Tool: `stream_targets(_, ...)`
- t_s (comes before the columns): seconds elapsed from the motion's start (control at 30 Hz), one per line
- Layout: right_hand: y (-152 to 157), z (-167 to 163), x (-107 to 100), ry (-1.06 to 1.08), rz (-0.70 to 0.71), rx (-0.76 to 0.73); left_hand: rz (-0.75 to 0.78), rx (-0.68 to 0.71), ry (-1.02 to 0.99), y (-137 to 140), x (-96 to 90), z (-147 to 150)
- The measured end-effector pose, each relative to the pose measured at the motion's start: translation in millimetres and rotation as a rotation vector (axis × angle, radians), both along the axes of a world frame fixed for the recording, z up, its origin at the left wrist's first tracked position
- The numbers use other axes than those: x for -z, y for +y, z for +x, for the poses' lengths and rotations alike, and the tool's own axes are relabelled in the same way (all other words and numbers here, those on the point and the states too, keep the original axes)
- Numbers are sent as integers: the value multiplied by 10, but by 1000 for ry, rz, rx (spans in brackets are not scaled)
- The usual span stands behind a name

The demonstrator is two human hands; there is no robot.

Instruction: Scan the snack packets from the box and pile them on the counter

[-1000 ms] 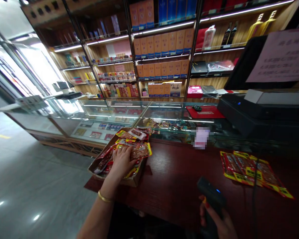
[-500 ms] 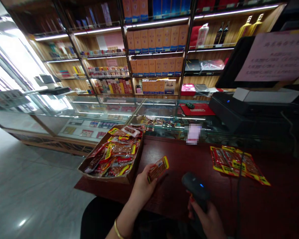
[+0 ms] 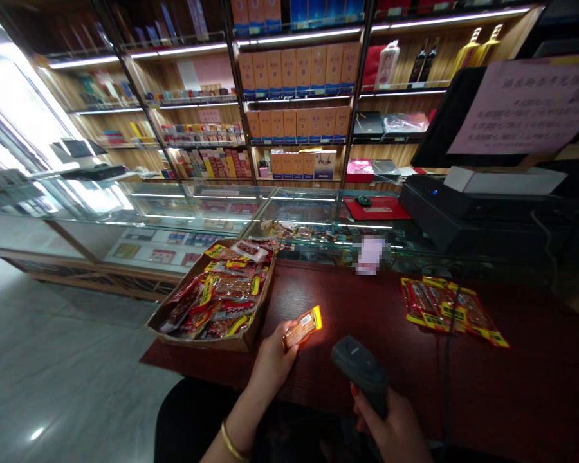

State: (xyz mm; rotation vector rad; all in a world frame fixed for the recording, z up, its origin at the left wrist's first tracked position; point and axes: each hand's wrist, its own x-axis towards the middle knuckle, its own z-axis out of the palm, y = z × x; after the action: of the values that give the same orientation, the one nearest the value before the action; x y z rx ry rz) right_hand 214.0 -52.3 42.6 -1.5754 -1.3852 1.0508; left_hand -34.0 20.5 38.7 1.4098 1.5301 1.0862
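My left hand (image 3: 273, 360) is closed on a small snack packet (image 3: 301, 328) with a yellow end and a barcode label facing up. Bright light falls on that packet. In my right hand (image 3: 390, 421) is a dark handheld barcode scanner (image 3: 361, 366), gripped by its handle, its head pointing at the packet with a gap between them. To the left, an open cardboard box (image 3: 244, 341) holds many similar red and yellow packets. Several more packets (image 3: 451, 305) lie overlapping on the dark red table (image 3: 328, 296) to the right.
A glass display counter (image 3: 212, 209) runs behind the table. A red mat (image 3: 381, 209) with a mouse (image 3: 363, 201) lies on it. At right stand a monitor (image 3: 439, 122) and a black cash drawer (image 3: 468, 215). A dark cable (image 3: 448, 373) crosses the table.
The scanner has moved left, closer to the packet, and the packet is now lit brightly. The blue light on the scanner no longer shows. The whole view has shifted slightly.
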Motion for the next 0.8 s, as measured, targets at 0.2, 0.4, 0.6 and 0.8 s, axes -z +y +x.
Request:
stream_targets(0.2, 31, 16, -1, 7, -12, -10, 18, -9, 64, 2, -13, 8)
stream_targets(0.4, 93, 21, 54, 76, -43, -13, 74, 83, 184, -14, -74, 59)
stream_targets(0.6, 182, 182, 162, 359, -18, 114, 40, 81, 123, 72, 20, 144)
stream_targets(0.8, 151, 561, 324, 580, 17, 307, 4, 129, -290, 593, 245, 1081)
